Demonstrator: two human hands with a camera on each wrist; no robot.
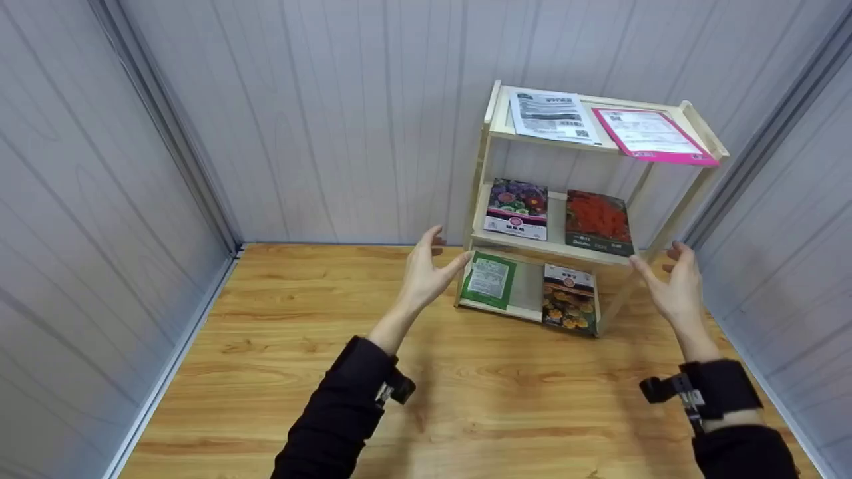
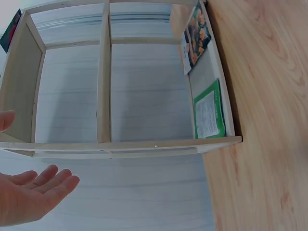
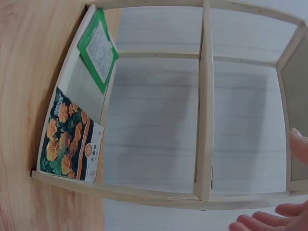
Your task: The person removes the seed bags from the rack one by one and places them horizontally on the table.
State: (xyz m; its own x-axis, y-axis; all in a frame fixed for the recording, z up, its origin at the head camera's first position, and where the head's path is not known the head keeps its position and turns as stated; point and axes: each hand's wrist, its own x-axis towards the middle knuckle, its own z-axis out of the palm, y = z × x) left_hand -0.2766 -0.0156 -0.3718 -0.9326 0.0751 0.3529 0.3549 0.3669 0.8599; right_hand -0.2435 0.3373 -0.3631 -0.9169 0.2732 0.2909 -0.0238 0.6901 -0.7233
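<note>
A light wooden three-tier shelf stands on the wood-grain floor by the back wall. My left hand is held up near its left side, thumb and fingers spread apart with nothing between them. On the other side my right hand is raised the same way near the right legs, also holding nothing. Flower-picture seed packets lie in pairs on the tiers. The middle one bears a purple-flower packet and a red-flower packet. Below them are a green packet and an orange-flower packet.
A white printed packet and a pink-edged packet lie on the top tier, the pink one jutting over its front edge. Pale panel walls close in the back and both sides. Wood-grain floor extends left and in front.
</note>
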